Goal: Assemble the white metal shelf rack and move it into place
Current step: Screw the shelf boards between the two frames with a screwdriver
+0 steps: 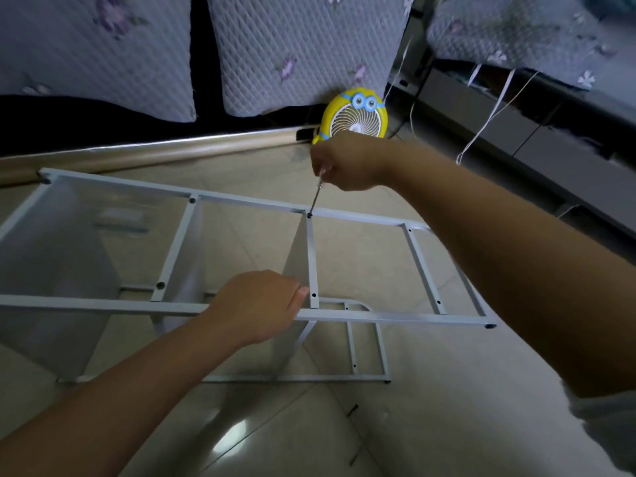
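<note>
Head view, looking down: takes in the white metal shelf rack lying on its side on the tiled floor, ladder-like side frame uppermost, shelf panels hanging below it. Holds a screwdriver in the right hand, fingers closed tight round the handle, thin shaft tilted down onto a dark screw where a crossbar meets the far rail. Steadies the near rail with the left hand, fingers curled over the bar, thumb lying straight toward that same crossbar. Shows, just beyond the right hand, a yellow cartoon desk fan against the sofa base, quilted floral cushions above. Shows also a loose dark screw on the floor near the rack's lower frame.
</note>
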The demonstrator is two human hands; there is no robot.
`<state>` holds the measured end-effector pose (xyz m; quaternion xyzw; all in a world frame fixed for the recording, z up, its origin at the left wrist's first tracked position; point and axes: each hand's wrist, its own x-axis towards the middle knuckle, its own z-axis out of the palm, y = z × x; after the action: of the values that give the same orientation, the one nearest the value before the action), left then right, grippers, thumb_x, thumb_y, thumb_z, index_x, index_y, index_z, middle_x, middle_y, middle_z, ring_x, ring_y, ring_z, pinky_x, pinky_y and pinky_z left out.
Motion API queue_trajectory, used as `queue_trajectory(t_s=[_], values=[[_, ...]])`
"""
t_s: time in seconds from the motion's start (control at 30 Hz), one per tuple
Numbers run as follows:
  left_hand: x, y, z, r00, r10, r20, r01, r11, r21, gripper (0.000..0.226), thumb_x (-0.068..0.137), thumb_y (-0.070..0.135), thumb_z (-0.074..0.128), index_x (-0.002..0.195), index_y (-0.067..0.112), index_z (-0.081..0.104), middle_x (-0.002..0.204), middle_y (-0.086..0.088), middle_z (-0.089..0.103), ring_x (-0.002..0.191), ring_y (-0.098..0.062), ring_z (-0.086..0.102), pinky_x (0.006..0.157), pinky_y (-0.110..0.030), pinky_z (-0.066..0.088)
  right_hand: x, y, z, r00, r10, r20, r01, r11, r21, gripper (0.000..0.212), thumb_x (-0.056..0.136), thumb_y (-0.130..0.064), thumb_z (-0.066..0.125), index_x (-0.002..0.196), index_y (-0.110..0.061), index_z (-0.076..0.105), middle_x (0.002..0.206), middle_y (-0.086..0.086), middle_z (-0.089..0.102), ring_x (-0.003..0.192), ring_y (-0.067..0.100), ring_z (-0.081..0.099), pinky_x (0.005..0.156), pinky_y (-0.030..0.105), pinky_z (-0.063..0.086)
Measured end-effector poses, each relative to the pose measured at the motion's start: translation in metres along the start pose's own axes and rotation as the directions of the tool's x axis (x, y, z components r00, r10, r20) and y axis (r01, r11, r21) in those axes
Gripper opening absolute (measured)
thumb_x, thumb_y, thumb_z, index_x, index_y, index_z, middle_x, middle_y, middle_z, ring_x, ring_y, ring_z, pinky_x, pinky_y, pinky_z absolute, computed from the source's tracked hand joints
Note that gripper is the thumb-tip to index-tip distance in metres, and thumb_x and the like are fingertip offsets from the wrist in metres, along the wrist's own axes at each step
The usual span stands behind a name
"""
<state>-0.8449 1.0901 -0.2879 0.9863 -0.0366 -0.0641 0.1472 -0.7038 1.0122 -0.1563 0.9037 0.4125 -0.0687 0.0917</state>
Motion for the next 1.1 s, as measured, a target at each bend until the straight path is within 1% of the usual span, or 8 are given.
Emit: queue_trajectory(t_s=[0.2,0.33,0.47,0.57,0.63,0.73,0.87,1.1], values=[[-0.001,-0.001,0.001,1.000,0.007,-0.016,-0.007,1.000,-0.004,0.031,0.101,0.034,0.020,0.083,0.023,0.042,0.064,0.009,0.037,0.066,-0.011,0.043,0.062,-0.023,0.030,-0.001,-0.003,-0.006,0.995,-0.050,-0.085,0.052,0.998,0.024,0.024,0.089,-0.014,0.054,0.104,0.002,0.064,0.107,0.015,0.066,0.105,0.026,0.056,0.073,0.021,0.031],[-0.001,0.000,0.000,1.000,0.008,-0.019,-0.008,1.000,0.010,0.040,0.100,0.036,0.021,0.063,0.025,0.033,0.062,0.008,0.038,0.060,-0.011,0.041,0.052,-0.023,0.026,0.006,-0.010,-0.001,0.984,0.070,-0.166,-0.050,0.992,0.116,0.029,0.091,-0.023,0.053,0.102,0.003,0.062,0.102,0.018,0.062,0.097,0.029,0.056,0.079,0.022,0.026],[-0.001,0.002,-0.001,1.000,0.000,-0.006,0.000,1.000,-0.005,0.040,0.100,0.036,0.021,0.067,0.023,0.039,0.061,0.008,0.039,0.058,-0.008,0.040,0.052,-0.021,0.027,0.017,0.001,0.009,0.922,0.363,-0.134,-0.312,0.903,0.294,0.033,0.090,-0.014,0.047,0.061,-0.010,0.033,0.060,0.001,0.034,0.049,0.010,0.030,0.035,0.017,0.032],[0.000,0.001,0.001,1.000,0.000,-0.002,0.000,1.000,0.004,0.038,0.100,0.035,0.021,0.082,0.020,0.050,0.062,0.009,0.039,0.059,-0.008,0.040,0.057,-0.024,0.029,0.016,0.002,0.012,0.878,0.463,-0.122,-0.396,0.845,0.359,0.035,0.089,-0.014,0.047,0.059,-0.014,0.028,0.060,0.000,0.031,0.052,0.015,0.034,0.044,0.018,0.026],[0.001,0.001,0.002,1.000,0.001,0.000,-0.001,1.000,0.012,0.040,0.100,0.035,0.021,0.088,0.018,0.055,0.063,0.009,0.039,0.057,-0.005,0.038,0.053,-0.022,0.028,0.013,-0.004,0.014,0.889,0.438,-0.135,-0.387,0.875,0.292,0.028,0.090,-0.018,0.048,0.064,-0.011,0.039,0.066,0.003,0.042,0.074,0.025,0.053,0.056,0.021,0.038],[0.001,-0.001,0.002,1.000,-0.001,0.016,0.001,1.000,0.011,0.040,0.100,0.036,0.020,0.095,0.020,0.056,0.063,0.010,0.038,0.057,-0.004,0.037,0.052,-0.018,0.028,0.008,-0.007,0.019,0.926,0.317,-0.207,-0.299,0.947,0.113,0.036,0.093,-0.030,0.046,0.116,-0.002,0.048,0.120,0.016,0.053,0.117,0.031,0.048,0.089,0.035,0.042],[0.001,0.000,-0.001,0.999,-0.006,0.038,0.007,1.000,-0.027,0.033,0.101,0.036,0.020,0.083,0.025,0.046,0.063,0.010,0.039,0.056,-0.004,0.037,0.055,-0.019,0.030,0.002,-0.002,0.020,0.968,0.066,-0.243,-0.043,0.994,0.100,0.034,0.090,-0.017,0.046,0.119,0.001,0.045,0.120,0.022,0.048,0.109,0.034,0.049,0.087,0.037,0.038],[0.001,0.001,-0.002,1.000,0.009,0.021,-0.009,1.000,0.005,0.035,0.101,0.034,0.021,0.073,0.025,0.039,0.062,0.010,0.037,0.055,-0.005,0.035,0.050,-0.017,0.024,0.000,0.006,0.006,0.987,-0.004,-0.158,-0.009,0.997,-0.080,0.028,0.094,-0.019,0.045,0.112,0.002,0.051,0.114,0.024,0.057,0.108,0.036,0.050,0.081,0.035,0.036]])
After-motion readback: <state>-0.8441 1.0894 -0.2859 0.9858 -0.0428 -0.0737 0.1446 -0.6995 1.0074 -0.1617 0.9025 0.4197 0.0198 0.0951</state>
